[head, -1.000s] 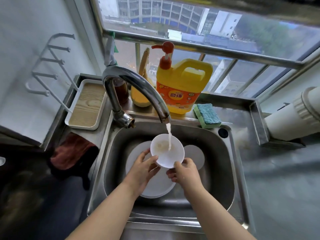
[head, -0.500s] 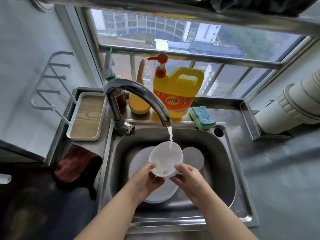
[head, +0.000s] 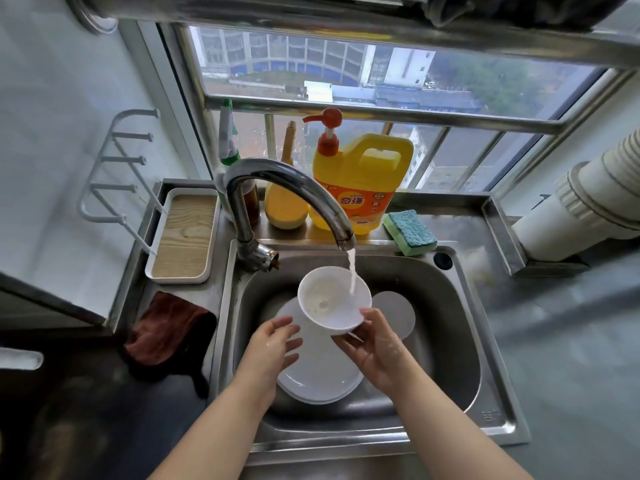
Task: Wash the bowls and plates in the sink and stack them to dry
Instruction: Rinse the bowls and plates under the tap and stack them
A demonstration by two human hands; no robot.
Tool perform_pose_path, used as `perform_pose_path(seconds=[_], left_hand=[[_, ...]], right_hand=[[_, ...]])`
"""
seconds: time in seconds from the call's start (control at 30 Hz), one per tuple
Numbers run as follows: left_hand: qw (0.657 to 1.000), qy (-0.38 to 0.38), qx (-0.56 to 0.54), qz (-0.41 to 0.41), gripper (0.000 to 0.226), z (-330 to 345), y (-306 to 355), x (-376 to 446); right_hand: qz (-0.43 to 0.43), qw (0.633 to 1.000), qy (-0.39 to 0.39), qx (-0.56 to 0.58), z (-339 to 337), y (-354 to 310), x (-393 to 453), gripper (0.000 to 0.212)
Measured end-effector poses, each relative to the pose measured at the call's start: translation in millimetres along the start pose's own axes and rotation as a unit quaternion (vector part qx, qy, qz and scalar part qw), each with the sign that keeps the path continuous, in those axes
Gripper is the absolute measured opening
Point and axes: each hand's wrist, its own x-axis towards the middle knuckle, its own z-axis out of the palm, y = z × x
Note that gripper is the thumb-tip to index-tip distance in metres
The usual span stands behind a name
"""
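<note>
Right now we hold a white bowl [head: 334,299] under the faucet [head: 287,192], its mouth tilted toward us, and the stream of water [head: 352,271] from the spout runs into its far side. Our right hand [head: 375,344] has the bowl's near rim pinched between thumb and fingers. Our left hand [head: 273,344] is off the bowl, just beside its lower left edge, fingers relaxed and spread, holding nothing.

Below the faucet, in the steel sink [head: 460,341], a stack of white plates [head: 322,372] lies flat under the bowl and our hands, and a smaller white plate [head: 398,313] lies just beside the stack, on its right. Behind the faucet stands a yellow detergent jug [head: 363,181] with an orange pump. To the right of the faucet, on the sink's back edge, lies a blue-green sponge [head: 410,232]. To the faucet's left sits a white tray [head: 181,237] with a wooden base, and nearer us than that a dark red cloth [head: 166,330] hangs over the counter edge.
</note>
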Motion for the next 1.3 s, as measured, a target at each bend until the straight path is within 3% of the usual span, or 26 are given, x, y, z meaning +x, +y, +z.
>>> perform_pose_path(seconds=[0.1, 0.13, 0.23, 0.3, 0.37, 0.43, 0.53, 0.6, 0.67, 0.8, 0.9, 1.0, 1.13, 1.3], left_hand=[[0.989, 0.031, 0.106, 0.101, 0.021, -7, 0, -1], [0.968, 0.040, 0.184, 0.168, 0.027, -9, -1, -2], [0.854, 0.015, 0.378, 0.357, 0.044, -8, -3, -1], [0.801, -0.032, 0.429, 0.417, 0.043, 2, -3, 1], [0.784, -0.057, 0.441, 0.434, 0.034, 18, 0, 3], [0.818, -0.069, 0.398, 0.409, 0.026, 31, 7, 3], [0.915, -0.110, 0.251, 0.296, 0.003, 42, 16, 4], [0.959, -0.114, 0.151, 0.211, 0.005, 43, 20, 9], [0.982, -0.114, 0.060, 0.138, 0.011, 43, 24, 13], [0.988, -0.124, -0.040, 0.078, 0.017, 46, 29, 18], [0.987, -0.126, -0.079, 0.059, 0.019, 48, 31, 19], [0.984, -0.112, -0.126, 0.053, 0.024, 51, 32, 19], [0.976, -0.083, -0.200, 0.030, 0.028, 54, 28, 20], [0.967, -0.051, -0.248, -0.019, 0.037, 55, 18, 20]], right_hand=[[0.036, 0.998, 0.047, -0.001, -3, 3, 2, 0.056], [0.045, 0.997, 0.065, -0.009, -4, 1, 2, 0.058], [0.064, 0.991, 0.100, -0.057, -6, -10, 1, 0.061], [0.074, 0.988, 0.108, -0.087, -7, -18, 0, 0.061], [0.076, 0.985, 0.112, -0.108, -8, -24, 0, 0.063], [0.070, 0.984, 0.111, -0.118, -10, -31, 1, 0.065], [0.064, 0.977, 0.092, -0.180, -15, -44, 3, 0.069], [0.054, 0.958, 0.098, -0.264, -19, -51, 9, 0.068], [-0.002, 0.933, 0.107, -0.342, -26, -55, 15, 0.055], [-0.114, 0.910, 0.058, -0.394, -32, -56, 24, 0.031], [-0.113, 0.927, 0.017, -0.358, -25, -55, 31, 0.031], [-0.102, 0.944, 0.001, -0.313, -15, -56, 32, 0.017], [-0.103, 0.958, -0.046, -0.264, -7, -57, 30, 0.028], [-0.126, 0.937, -0.051, -0.323, 0, -53, 26, 0.041]])
